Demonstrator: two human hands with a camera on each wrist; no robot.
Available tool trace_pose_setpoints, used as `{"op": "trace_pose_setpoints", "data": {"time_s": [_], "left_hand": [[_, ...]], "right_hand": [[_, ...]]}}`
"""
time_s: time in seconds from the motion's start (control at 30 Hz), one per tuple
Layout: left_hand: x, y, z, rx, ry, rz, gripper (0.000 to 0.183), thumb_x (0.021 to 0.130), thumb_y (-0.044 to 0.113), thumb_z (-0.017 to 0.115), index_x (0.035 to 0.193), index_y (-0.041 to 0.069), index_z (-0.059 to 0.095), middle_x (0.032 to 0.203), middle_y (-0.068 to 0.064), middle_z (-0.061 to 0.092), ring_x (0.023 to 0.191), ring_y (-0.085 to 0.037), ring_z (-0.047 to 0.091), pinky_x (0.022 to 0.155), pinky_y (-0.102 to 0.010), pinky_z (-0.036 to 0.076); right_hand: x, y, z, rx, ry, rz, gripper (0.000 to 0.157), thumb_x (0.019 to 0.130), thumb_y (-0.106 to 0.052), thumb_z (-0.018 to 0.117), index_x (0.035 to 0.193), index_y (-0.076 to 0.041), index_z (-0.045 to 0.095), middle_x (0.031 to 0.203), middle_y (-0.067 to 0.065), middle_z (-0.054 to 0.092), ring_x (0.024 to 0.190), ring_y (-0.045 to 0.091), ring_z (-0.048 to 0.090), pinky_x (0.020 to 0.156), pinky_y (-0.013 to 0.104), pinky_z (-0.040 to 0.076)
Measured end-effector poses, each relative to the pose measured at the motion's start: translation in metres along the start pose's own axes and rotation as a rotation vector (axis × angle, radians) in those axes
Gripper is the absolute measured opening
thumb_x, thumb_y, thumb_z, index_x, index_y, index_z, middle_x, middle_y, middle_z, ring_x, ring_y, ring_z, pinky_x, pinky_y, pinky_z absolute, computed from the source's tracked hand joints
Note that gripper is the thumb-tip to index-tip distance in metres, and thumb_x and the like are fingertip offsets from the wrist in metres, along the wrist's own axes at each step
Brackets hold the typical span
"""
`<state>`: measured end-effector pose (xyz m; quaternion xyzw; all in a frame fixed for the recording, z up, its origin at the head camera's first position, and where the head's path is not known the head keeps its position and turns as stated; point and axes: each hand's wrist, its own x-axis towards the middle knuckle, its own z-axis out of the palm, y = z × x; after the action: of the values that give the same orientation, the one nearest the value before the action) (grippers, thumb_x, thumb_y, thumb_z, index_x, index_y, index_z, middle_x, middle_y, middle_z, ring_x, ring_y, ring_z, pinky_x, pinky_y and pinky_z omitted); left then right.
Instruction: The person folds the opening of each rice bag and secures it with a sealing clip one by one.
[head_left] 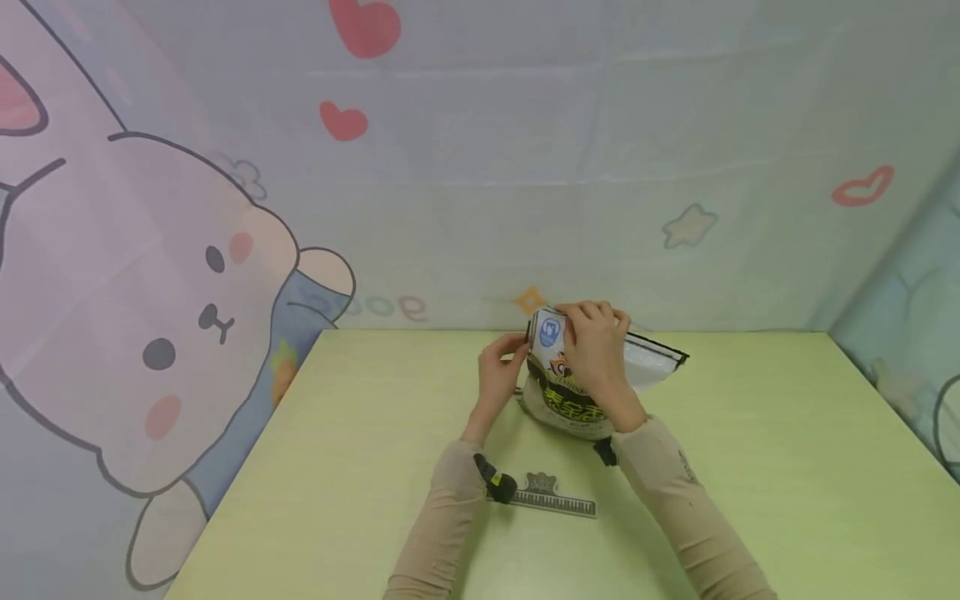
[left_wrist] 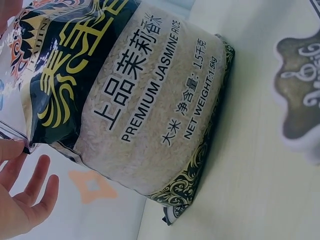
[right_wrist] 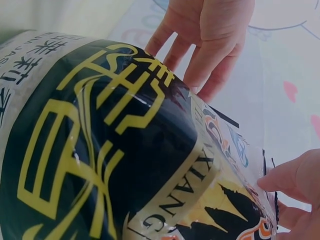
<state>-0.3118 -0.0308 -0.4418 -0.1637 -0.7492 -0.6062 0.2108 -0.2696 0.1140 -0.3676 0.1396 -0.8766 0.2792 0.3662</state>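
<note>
A bag of jasmine rice (head_left: 558, 404) stands on the table, its lower part full and its pale top folded over to the right. With thumb and fingertips my left hand (head_left: 498, 379) pinches the left end of the fold; the left wrist view shows the pinched corner beside that hand (left_wrist: 25, 195). My right hand (head_left: 598, 350) holds the top edge, fingers behind and thumb in front, and the right wrist view shows this hand (right_wrist: 297, 180) pinching the film. Nearer me lies a grey clip (head_left: 553, 502) with a piano-key pattern, partly covered by the left wrist camera.
The pale yellow-green table (head_left: 750, 467) reaches back to a cloth backdrop (head_left: 487, 208) printed with a rabbit, hearts and stars. The bag is near the table's back edge. Black wrist cameras (head_left: 498, 483) sit under both sleeves.
</note>
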Motion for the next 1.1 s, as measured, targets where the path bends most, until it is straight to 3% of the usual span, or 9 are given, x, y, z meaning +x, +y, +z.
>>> {"op": "trace_pose_setpoints", "data": {"time_s": [0.43,0.67,0.83,0.97,1.1], "left_hand": [[0.005,-0.002,-0.004,-0.070,-0.066,-0.069,0.015,0.093,-0.007,0.066,0.107,-0.013,0.069,0.103,-0.030,0.072,0.090,-0.040,0.070,0.073,-0.028,0.060],[0.008,-0.004,-0.006,-0.119,-0.113,-0.116,0.018,0.095,-0.007,0.064,0.111,-0.014,0.067,0.107,-0.032,0.070,0.091,-0.039,0.071,0.075,-0.036,0.062],[0.008,-0.006,-0.005,-0.136,-0.114,-0.122,0.018,0.094,-0.008,0.065,0.111,-0.014,0.068,0.107,-0.032,0.071,0.085,-0.029,0.072,0.075,-0.043,0.062],[0.008,-0.005,-0.004,-0.141,-0.119,-0.136,0.019,0.094,-0.009,0.064,0.111,-0.014,0.068,0.107,-0.032,0.071,0.084,-0.023,0.072,0.075,-0.041,0.062],[0.009,-0.004,-0.004,-0.137,-0.124,-0.148,0.018,0.094,-0.009,0.063,0.111,-0.014,0.067,0.106,-0.032,0.070,0.087,-0.029,0.073,0.074,-0.033,0.062]], "right_hand": [[0.001,0.004,-0.003,0.008,-0.008,-0.019,0.018,0.098,0.001,0.059,0.107,-0.001,0.074,0.099,0.020,0.071,0.099,0.042,0.058,0.095,0.065,0.034],[0.001,0.006,-0.005,0.008,-0.002,-0.037,0.017,0.099,0.000,0.060,0.106,-0.002,0.075,0.097,0.020,0.071,0.097,0.042,0.058,0.093,0.065,0.034],[0.000,0.010,-0.004,0.018,0.021,-0.055,0.018,0.099,0.001,0.060,0.105,-0.002,0.075,0.095,0.019,0.071,0.094,0.041,0.057,0.092,0.065,0.034],[-0.001,0.012,-0.004,0.033,0.043,-0.066,0.017,0.098,0.002,0.060,0.104,-0.002,0.076,0.094,0.019,0.071,0.091,0.041,0.056,0.089,0.064,0.033],[-0.001,0.014,-0.004,0.047,0.060,-0.075,0.017,0.097,0.004,0.061,0.102,-0.001,0.076,0.092,0.019,0.071,0.088,0.041,0.055,0.087,0.063,0.033]]}}
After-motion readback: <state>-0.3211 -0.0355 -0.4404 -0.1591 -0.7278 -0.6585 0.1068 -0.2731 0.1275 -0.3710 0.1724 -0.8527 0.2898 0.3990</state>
